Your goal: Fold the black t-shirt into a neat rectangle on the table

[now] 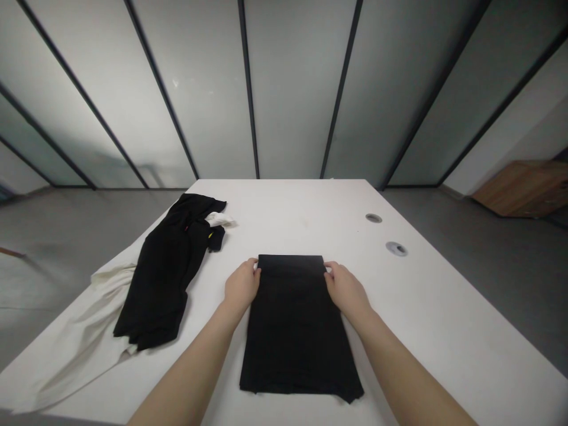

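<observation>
A black cloth [295,331], folded into a long panel, lies on the white table [302,219] in front of me. Its far edge is straight; its near edge is wider and a little uneven. My left hand [242,285] pinches the cloth's far left corner between thumb and fingers. At the far right corner, my right hand [347,289] grips the same cloth in a similar pinch.
On the table's left lie a rumpled black garment [166,275] and a white cloth [84,337] partly under it, hanging toward the left edge. Two round grommets [373,218] are set in the table's right side. Frosted panels stand behind; a wooden cabinet [523,188] is at far right.
</observation>
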The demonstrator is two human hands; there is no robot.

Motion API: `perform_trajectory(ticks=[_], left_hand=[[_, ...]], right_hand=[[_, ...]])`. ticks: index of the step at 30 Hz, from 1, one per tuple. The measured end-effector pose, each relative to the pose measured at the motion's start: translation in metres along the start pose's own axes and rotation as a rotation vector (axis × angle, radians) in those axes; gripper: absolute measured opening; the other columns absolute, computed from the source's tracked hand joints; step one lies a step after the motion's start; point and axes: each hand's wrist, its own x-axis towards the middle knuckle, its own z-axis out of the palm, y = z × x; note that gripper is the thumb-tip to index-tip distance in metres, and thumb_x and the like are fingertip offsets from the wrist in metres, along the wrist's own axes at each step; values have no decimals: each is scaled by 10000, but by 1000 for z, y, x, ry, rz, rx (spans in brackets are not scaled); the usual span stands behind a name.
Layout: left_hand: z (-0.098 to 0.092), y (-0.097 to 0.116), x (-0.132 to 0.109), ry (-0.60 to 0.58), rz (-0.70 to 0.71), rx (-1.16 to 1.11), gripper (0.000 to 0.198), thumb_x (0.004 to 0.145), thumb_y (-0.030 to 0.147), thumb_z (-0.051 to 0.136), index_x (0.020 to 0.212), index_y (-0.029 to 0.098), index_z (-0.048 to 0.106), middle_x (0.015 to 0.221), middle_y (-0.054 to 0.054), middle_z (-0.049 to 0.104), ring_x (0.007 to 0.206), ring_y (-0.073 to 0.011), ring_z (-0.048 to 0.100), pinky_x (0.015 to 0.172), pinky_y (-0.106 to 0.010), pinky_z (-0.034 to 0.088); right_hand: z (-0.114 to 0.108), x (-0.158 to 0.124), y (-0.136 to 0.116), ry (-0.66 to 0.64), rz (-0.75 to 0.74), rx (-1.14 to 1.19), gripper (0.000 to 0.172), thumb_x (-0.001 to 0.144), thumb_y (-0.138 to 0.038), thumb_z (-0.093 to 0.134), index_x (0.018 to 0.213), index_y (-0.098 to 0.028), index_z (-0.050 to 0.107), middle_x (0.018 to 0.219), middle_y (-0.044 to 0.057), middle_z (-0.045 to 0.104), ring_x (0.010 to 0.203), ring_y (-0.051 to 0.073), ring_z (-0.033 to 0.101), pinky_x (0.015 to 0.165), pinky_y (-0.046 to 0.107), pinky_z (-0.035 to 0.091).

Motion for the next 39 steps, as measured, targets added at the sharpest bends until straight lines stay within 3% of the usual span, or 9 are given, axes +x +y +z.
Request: perform_trajectory(ticks=[7,12,16,18,20,23,26,30,39], left_hand=[[8,13,-10,219,311,19,299,1030,238,512,1286,193,659,1241,-142,689,1162,-294,643,1009,-431,507],[21,25,-23,103,539,107,489,1000,268,582,1480,178,561,1555,-155,551,1445,-350,476,1157,-514,414],[14,34,-26,42,440,205,287,1052,299,487,1158,191,731,1209,-132,739,1125,-308,673,955,-449,521],[10,39,-28,32,392,216,326,1066,299,444,963,189,733,993,-113,752,943,-273,700,860,-412,535],[10,42,-31,29,400,203,319,1062,303,451,932,191,721,953,-102,751,915,-269,700,849,-409,537],[22,41,-36,37,485,180,283,1039,260,470,1151,178,716,1193,-118,755,1141,-288,677,977,-430,519],[38,35,-38,20,545,201,482,1038,262,452,1492,138,558,1554,-139,576,1469,-317,486,1184,-493,403],[49,28,-34,-5,505,228,600,1068,367,401,1613,119,426,1681,-150,401,1576,-345,332,1262,-545,310],[44,5,-11,42,216,176,610,1067,378,369,1604,93,417,1677,-241,367,1578,-419,298,1241,-634,283]], right_hand=[[9,-2,-11,123,-302,50,404,1019,-196,446,1338,-201,694,1300,156,693,1217,321,626,1081,495,485],[22,-12,-27,-34,-449,-1,502,1017,-287,529,1501,-170,592,1581,148,542,1501,342,437,1207,532,390],[7,-15,-38,-102,-442,-81,344,1042,-289,512,1268,-182,748,1338,142,714,1212,307,656,1062,469,510],[-1,-18,-45,-111,-414,-88,322,1056,-280,483,1071,-201,794,1108,119,769,1017,276,697,958,433,549],[0,-23,-51,-91,-412,-61,334,1056,-258,459,1076,-202,789,1073,114,770,1015,272,696,957,428,551],[16,-33,-58,-76,-475,-30,445,1042,-226,425,1415,-161,658,1418,146,677,1323,296,604,1130,474,477],[31,-39,-59,-155,-464,-88,589,1040,-259,402,1610,-119,453,1666,144,434,1549,321,385,1253,515,347],[36,-35,-53,-212,-399,-121,639,1067,-401,395,1655,-149,383,1720,115,317,1605,338,259,1300,528,241],[44,-12,-17,-114,-245,-80,619,1074,-452,370,1616,-160,439,1697,162,367,1587,376,296,1271,607,251]])
